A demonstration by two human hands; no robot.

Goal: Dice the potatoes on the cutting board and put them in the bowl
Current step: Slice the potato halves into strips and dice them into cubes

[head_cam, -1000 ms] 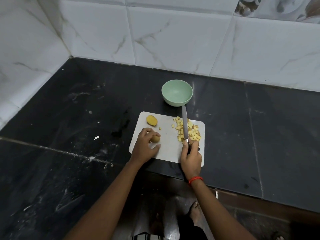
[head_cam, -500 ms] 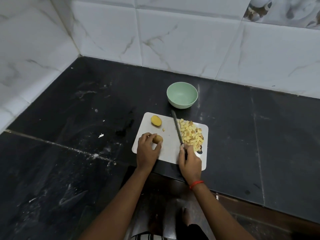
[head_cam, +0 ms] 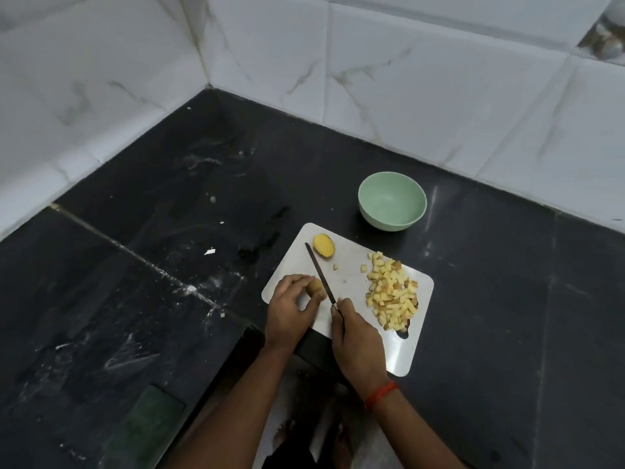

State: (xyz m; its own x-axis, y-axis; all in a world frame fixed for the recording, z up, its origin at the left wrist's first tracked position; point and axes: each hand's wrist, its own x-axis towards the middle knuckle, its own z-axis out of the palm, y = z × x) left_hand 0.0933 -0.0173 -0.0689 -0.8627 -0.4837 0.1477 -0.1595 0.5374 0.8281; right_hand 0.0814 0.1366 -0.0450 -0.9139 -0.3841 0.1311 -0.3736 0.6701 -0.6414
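left hand [head_cam: 291,308]: fingers curled round potato piece [head_cam: 315,286], held on cutting board [head_cam: 351,265]
right hand [head_cam: 356,340]: knife [head_cam: 319,270] gripped, blade laid against potato piece
diced potato [head_cam: 392,292]: piled on board's right side
bowl [head_cam: 392,201]: just beyond board

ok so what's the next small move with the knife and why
Probably press the knife down through the potato that the left hand holds. The right hand grips the knife, its blade is just beside that potato, and the potato is not yet diced.
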